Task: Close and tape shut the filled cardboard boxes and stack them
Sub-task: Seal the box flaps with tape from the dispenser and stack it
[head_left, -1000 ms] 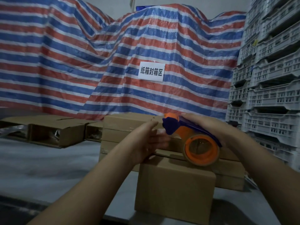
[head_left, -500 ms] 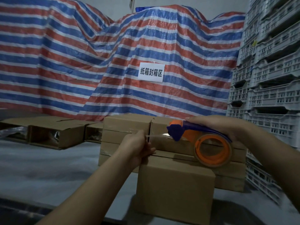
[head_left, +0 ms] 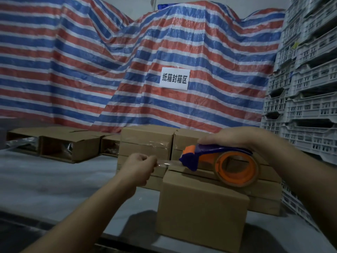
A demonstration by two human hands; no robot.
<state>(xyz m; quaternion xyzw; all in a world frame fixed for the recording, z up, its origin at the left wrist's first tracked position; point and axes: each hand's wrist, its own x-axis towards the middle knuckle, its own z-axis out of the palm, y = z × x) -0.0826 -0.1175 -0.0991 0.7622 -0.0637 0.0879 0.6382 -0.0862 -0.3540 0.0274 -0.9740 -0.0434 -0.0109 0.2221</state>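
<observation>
while the nearest cardboard box (head_left: pixel 201 207) sits closed at the front edge of the grey table (head_left: pixel 45 179), not yet taped as far as can be judged, with its top seam hidden from this angle

just above its far edge, a short strip of clear tape (head_left: pixel 165 163) stretched level between the two hands. left hand (head_left: pixel 139 168) curled, pinching the free end of the strip between thumb and fingers. right hand (head_left: pixel 230 137) wrapped over the blue handle of the tape dispenser (head_left: pixel 218 161), orange roll hanging over the box top without clearly touching it

behind, touching or nearly so, a stack of sealed boxes (head_left: pixel 147 143); further left, open boxes (head_left: pixel 69 145) lying on their sides; striped tarp (head_left: pixel 127 70) with a white sign (head_left: pixel 174 78) behind, white crates (head_left: pixel 310 88) stacked at right

likely trouble from here: strip folding back and sticking to itself if tension drops, or landing off the seam since the seam can't be seen; light box sliding toward the table edge under the pull if not pressed down
</observation>
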